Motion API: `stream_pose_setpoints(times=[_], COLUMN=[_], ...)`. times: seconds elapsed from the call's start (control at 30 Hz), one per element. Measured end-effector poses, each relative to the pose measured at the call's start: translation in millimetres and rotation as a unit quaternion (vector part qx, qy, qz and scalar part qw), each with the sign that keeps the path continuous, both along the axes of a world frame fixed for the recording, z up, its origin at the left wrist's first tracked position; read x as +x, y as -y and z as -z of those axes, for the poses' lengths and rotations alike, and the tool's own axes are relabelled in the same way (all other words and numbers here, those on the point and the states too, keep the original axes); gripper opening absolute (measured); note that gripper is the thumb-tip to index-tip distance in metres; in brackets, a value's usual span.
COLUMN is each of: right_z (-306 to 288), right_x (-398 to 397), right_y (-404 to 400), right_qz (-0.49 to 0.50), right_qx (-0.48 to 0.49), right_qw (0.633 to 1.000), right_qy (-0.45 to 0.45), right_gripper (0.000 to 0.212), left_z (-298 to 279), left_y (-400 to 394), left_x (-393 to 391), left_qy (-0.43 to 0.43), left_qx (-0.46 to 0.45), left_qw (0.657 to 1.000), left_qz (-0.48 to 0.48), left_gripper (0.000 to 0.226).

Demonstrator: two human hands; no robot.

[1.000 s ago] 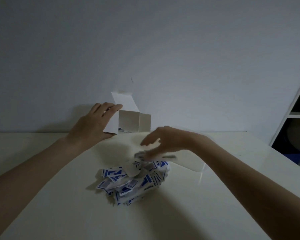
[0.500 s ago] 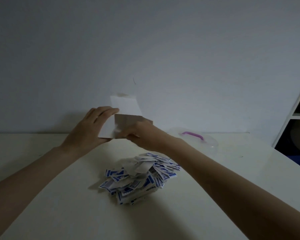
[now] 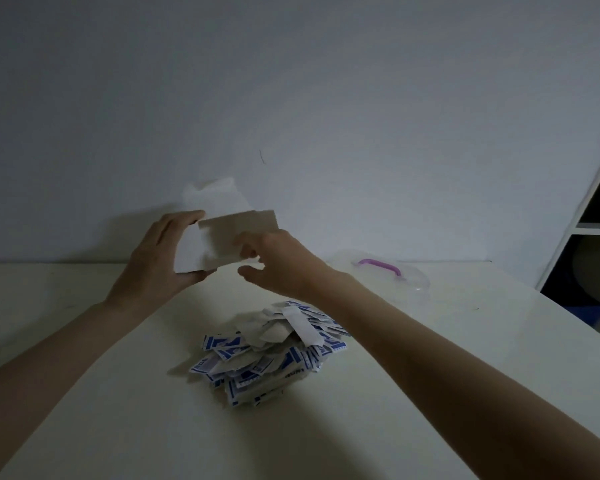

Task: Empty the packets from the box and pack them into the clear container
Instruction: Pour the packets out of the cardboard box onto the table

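**A:** Over the far-centre of the table (image 3: 430, 393), both hands are on the cardboard box (image 3: 222, 242), held up off the surface. Left hand (image 3: 160, 268) grips its left end, fingers over the top, thumb under. Right hand (image 3: 278, 261) is at the open right side w/ fingers curled toward the opening; can't tell if they're pinching a flap or a packet, that bit's hidden.

**B:** Packets?

**A:** Blue-and-white packets (image 3: 271, 355) lie in a loose heap mid-table, nearer than the box. Can't see if any are left inside.

**B:** So which step?

**A:** Looks like the tail end of emptying, prob checking or clearing the box interior. Packing not started, imo.

**B:** Container?

**A:** Clear container (image 3: 402, 282) w/ purple handle (image 3: 378, 266) sits far right, well apart from the heap. Lid looks on, but it's dim, not sure.

**B:** Next?

**A:** Ditch the box, pull container close, open it, then scoop packets in small handfuls. They're thin, likely slippery.
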State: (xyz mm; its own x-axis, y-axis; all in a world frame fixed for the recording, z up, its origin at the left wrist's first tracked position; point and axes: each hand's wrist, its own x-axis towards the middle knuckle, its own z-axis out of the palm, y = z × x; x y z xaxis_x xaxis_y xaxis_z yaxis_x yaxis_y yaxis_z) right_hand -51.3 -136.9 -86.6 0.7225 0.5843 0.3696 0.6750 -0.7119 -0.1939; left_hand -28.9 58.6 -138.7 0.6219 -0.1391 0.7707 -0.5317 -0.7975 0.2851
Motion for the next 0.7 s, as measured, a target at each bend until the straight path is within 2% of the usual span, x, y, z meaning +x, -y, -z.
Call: stream_pose_setpoints(times=[0.03,0.1,0.2,0.33,0.4,0.47,0.53,0.57,0.63,0.7], right_z=[-0.3,-0.9,0.7,-0.2,-3.6,-10.5,-19.9,-22.9,-23.6,-15.9], right_x=[2.0,4.3,5.7,9.2,8.6,10.1,15.4,17.6,17.9,13.3], right_y=[-0.9,0.0,5.4,17.4,24.9,37.6,57.8,69.6,91.3,105.9], right_qz=[0.002,0.006,0.026,0.049,0.045,0.067,0.129,0.170,0.256,0.299], right_qx=[0.007,-0.007,-0.019,-0.079,-0.096,-0.044,-0.016,-0.043,-0.152,-0.241], right_qw=[1.000,1.000,0.999,0.993,0.991,0.995,0.991,0.984,0.949,0.908], right_qy=[0.013,0.008,-0.018,-0.065,-0.080,-0.058,-0.027,-0.032,-0.101,-0.168], right_gripper=[0.038,0.035,0.034,0.031,0.030,0.029,0.029,0.034,0.061,0.091], left_z=[0.8,1.1,4.6,6.2,1.4,-7.9,-19.8,-25.0,-37.8,-42.8], left_y=[0.1,4.6,11.9,17.0,17.2,16.3,21.5,27.8,49.1,76.0], left_x=[-0.3,2.7,14.8,23.8,24.7,20.7,10.1,4.3,-6.6,-8.2], left_qy=[-0.016,-0.101,-0.240,-0.313,-0.289,-0.230,-0.140,-0.080,0.008,0.023], left_qx=[-0.018,-0.065,-0.134,-0.218,-0.213,-0.159,-0.124,-0.108,-0.065,-0.013], left_qw=[1.000,0.993,0.961,0.922,0.932,0.960,0.981,0.990,0.998,0.998], left_qz=[-0.001,0.011,0.039,0.071,0.043,-0.007,-0.047,-0.047,-0.015,0.058], left_gripper=[0.082,0.084,0.088,0.098,0.099,0.098,0.075,0.061,0.045,0.037])
